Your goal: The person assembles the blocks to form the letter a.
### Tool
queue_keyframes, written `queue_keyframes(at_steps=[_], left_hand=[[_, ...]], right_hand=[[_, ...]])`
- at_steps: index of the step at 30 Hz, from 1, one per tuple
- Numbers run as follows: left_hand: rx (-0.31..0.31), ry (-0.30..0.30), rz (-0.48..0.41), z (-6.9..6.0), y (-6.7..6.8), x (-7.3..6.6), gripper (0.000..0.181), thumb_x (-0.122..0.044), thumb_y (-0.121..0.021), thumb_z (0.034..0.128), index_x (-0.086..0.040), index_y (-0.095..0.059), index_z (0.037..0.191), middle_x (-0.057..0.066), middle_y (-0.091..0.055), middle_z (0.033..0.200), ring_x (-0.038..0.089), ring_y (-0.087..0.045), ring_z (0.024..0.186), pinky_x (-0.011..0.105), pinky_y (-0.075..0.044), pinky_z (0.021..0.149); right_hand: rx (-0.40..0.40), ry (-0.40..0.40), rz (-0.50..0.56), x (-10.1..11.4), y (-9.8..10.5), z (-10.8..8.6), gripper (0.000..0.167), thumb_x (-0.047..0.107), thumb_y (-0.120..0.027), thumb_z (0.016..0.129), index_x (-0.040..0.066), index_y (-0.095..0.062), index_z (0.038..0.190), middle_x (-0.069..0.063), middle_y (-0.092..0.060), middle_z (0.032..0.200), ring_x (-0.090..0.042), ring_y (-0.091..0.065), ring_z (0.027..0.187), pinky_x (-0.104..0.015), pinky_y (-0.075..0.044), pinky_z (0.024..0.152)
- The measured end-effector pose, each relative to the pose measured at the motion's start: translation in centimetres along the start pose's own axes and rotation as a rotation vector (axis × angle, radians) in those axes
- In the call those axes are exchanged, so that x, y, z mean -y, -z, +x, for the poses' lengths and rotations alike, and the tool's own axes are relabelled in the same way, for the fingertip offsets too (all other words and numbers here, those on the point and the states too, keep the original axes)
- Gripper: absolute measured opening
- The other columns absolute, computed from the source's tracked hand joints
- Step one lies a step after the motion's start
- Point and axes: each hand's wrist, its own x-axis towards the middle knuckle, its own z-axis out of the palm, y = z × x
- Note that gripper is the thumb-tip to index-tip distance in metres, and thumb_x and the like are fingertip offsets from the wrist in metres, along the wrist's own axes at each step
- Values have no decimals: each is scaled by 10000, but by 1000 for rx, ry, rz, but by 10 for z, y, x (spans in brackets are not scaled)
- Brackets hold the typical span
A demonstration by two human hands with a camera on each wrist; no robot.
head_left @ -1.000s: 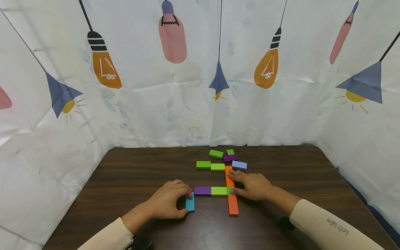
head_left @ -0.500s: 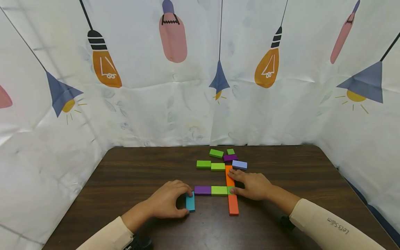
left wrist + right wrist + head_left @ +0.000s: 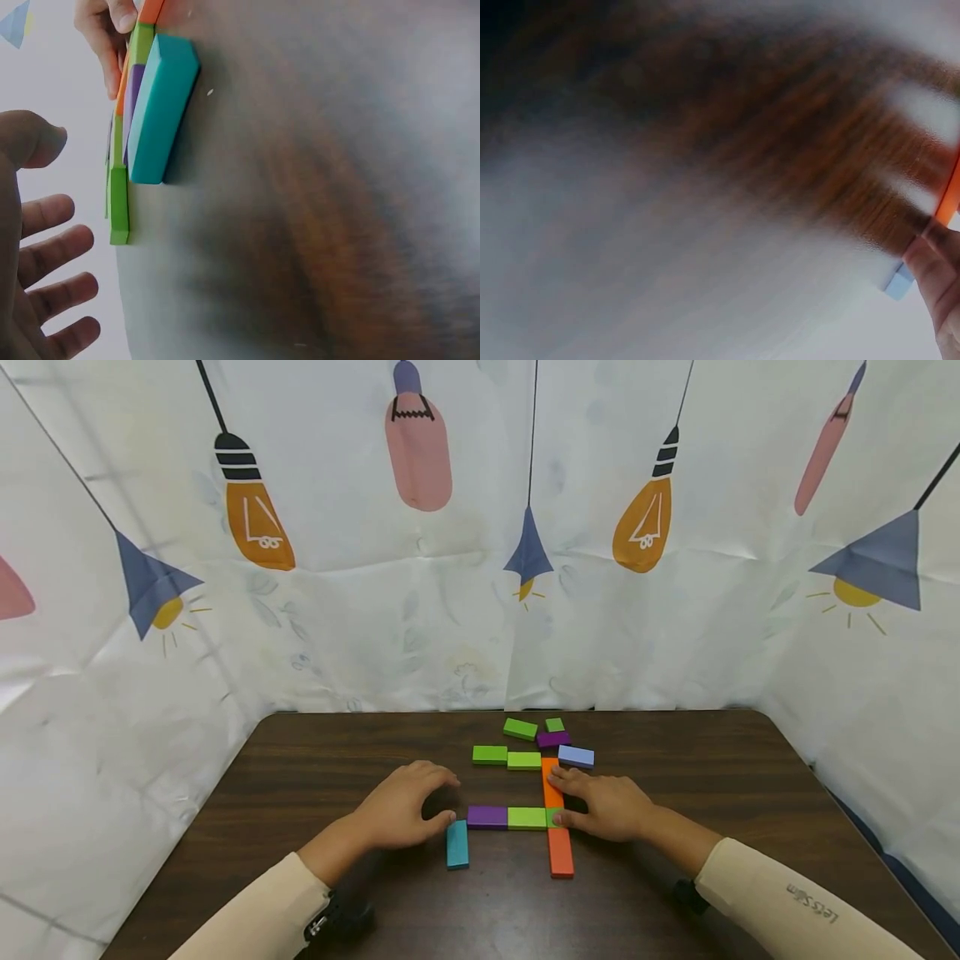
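Observation:
My left hand (image 3: 408,804) hovers above the table, fingers spread and holding nothing. Just below its thumb lies a teal block (image 3: 457,846), set lengthwise towards me. The teal block (image 3: 161,112) is nearest in the left wrist view, apart from the fingers. A purple block (image 3: 487,817) and a lime green block (image 3: 527,818) form a row beside it. With its fingertips my right hand (image 3: 607,806) touches the upper orange block (image 3: 551,789), while its thumb rests on a small green block (image 3: 553,815). A red-orange block (image 3: 560,853) extends towards me.
Beyond the row lie two green blocks end to end (image 3: 490,755), a tilted green block (image 3: 520,729), a small green block (image 3: 554,725), a dark purple block (image 3: 552,739) and a light blue block (image 3: 576,757). A patterned curtain (image 3: 375,635) stands behind the brown table (image 3: 337,743).
My left hand has let go of the teal block and lifted up and away from it, fingers opening. The teal block stays in place. The right hand has not visibly moved.

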Motion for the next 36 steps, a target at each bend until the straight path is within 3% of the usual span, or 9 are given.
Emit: queue_keyframes(at_steps=[6, 15, 22, 29, 36], left_hand=[[32, 0, 38, 18, 3, 3, 526, -387, -653, 977, -106, -597, 1418, 78, -565, 1441, 321, -487, 1366, 594, -386, 1092], [119, 12, 95, 51, 2, 3, 585, -430, -617, 999, -101, -545, 1476, 89, -487, 1530, 332, -412, 1436, 549, -348, 1142], [176, 29, 116, 74, -5, 1, 602, -474, -569, 1014, -139, -512, 1511, 80, -437, 1575, 323, -370, 1464, 543, -321, 1160], [195, 57, 155, 97, -14, 0, 620, -510, -547, 1008, -180, -495, 1530, 42, -436, 1579, 293, -355, 1474, 531, -310, 1168], [222, 95, 156, 111, -19, 0, 625, -517, -540, 1001, -194, -488, 1534, 33, -431, 1587, 303, -338, 1484, 518, -293, 1180]], right_hand=[[-3, 2, -2, 0, -1, -1, 757, 656, -532, 979, 203, -437, 1577, -36, -439, 1581, -335, -543, 1337, -542, -533, 888], [-3, 4, 2, 0, -1, -1, 755, 653, -529, 982, 194, -440, 1575, -48, -443, 1578, -335, -541, 1339, -539, -529, 896], [7, -10, 8, 1, 0, 0, 755, 660, -528, 978, 205, -443, 1574, -48, -440, 1580, -348, -540, 1338, -572, -508, 940], [13, -9, 11, 0, 1, 1, 764, 670, -519, 976, 201, -443, 1574, -48, -441, 1579, -335, -538, 1341, -569, -511, 938], [11, -6, 10, 0, 1, 1, 759, 668, -518, 978, 204, -444, 1574, -50, -441, 1579, -351, -547, 1329, -567, -511, 938]])
